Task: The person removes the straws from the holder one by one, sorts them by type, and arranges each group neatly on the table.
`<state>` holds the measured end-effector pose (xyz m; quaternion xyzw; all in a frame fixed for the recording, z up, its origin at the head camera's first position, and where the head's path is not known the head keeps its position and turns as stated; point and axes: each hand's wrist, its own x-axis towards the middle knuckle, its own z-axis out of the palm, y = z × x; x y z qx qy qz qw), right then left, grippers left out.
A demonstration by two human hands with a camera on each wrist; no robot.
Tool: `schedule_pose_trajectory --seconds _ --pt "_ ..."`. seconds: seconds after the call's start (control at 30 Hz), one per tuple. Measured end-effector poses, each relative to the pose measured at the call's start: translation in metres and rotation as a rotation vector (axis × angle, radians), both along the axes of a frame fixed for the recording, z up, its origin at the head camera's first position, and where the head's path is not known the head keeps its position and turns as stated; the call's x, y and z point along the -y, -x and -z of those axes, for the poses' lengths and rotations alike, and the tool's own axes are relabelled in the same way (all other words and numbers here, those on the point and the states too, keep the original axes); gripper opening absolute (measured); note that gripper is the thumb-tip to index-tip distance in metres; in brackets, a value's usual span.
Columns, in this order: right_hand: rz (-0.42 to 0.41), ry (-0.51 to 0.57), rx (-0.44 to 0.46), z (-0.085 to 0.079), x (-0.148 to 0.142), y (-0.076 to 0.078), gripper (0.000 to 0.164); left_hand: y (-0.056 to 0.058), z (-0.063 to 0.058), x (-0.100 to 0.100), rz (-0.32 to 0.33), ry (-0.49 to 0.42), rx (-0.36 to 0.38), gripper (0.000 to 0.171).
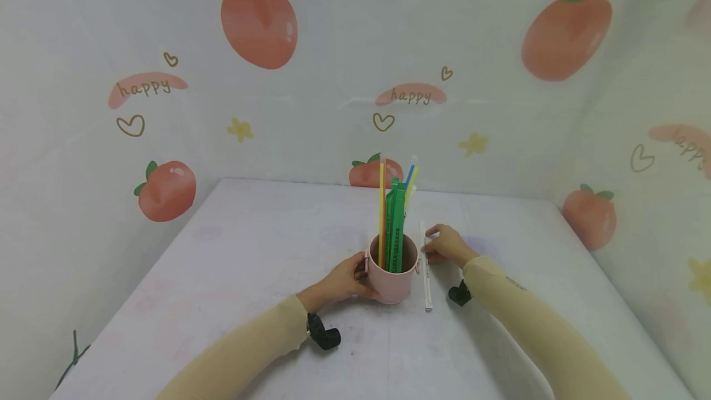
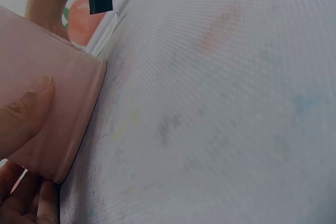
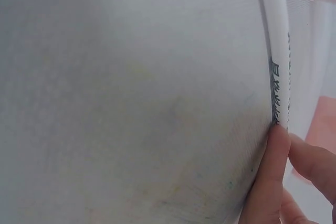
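A pink pail-like cup [image 1: 390, 286] with small side handles stands upright on the table. My left hand [image 1: 345, 278] grips its left side, the thumb [image 2: 31, 111] against the front wall and the other fingers [image 2: 23, 195] around the far side. Inside the cup lean several slim green packets [image 1: 395, 221], a yellow straw [image 1: 382, 202], and blue and yellow straws [image 1: 411, 179] in clear wrap. Just right of the cup, a white paper-wrapped straw [image 1: 426, 283] with dark print lies on the table. My right hand [image 1: 447, 244] pinches it between thumb and finger, as the right wrist view shows.
A pale cloth covers the table [image 1: 233, 245] and carries faint stains. Behind it hangs a white curtain [image 1: 333, 29] printed with fruit and hearts. Each wrist carries a black camera, the left one [image 1: 324, 333] low near the tabletop.
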<state>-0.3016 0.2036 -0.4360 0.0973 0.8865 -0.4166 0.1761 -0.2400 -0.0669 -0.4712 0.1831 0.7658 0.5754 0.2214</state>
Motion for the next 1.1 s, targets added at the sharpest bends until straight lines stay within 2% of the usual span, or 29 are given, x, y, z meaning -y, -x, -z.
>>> schedule_pose_trajectory --seconds 0.13,0.27,0.37,0.43,0.6,0.8,0.97,1.1 --pt "-0.016 0.026 0.0 -0.003 -0.002 -0.002 0.055 0.0 0.0 0.0 -0.001 -0.003 0.01 0.093" --pt "0.003 0.041 -0.001 -0.003 -0.006 0.003 0.054 -0.001 0.0 0.0 -0.003 0.002 0.008 0.094" --pt "0.016 0.112 -0.017 -0.007 -0.008 0.005 0.054 -0.001 -0.001 0.0 -0.003 0.0 0.007 0.094" --pt "0.022 0.172 -0.035 -0.014 -0.01 0.006 0.055 -0.001 -0.001 0.0 -0.002 -0.001 0.008 0.094" --pt "0.019 0.359 -0.104 -0.045 -0.009 0.003 0.057 -0.001 -0.001 0.0 -0.003 -0.005 0.007 0.093" --pt "-0.076 0.506 -0.243 -0.078 -0.008 -0.007 0.055 -0.001 0.0 0.0 -0.007 -0.002 0.01 0.093" --pt "-0.133 0.602 -0.334 -0.09 -0.002 -0.017 0.054 0.0 0.0 0.0 -0.003 -0.006 0.004 0.092" --pt "-0.147 0.66 -0.381 -0.09 0.006 -0.022 0.052 0.0 0.0 0.0 -0.004 -0.007 -0.005 0.09"
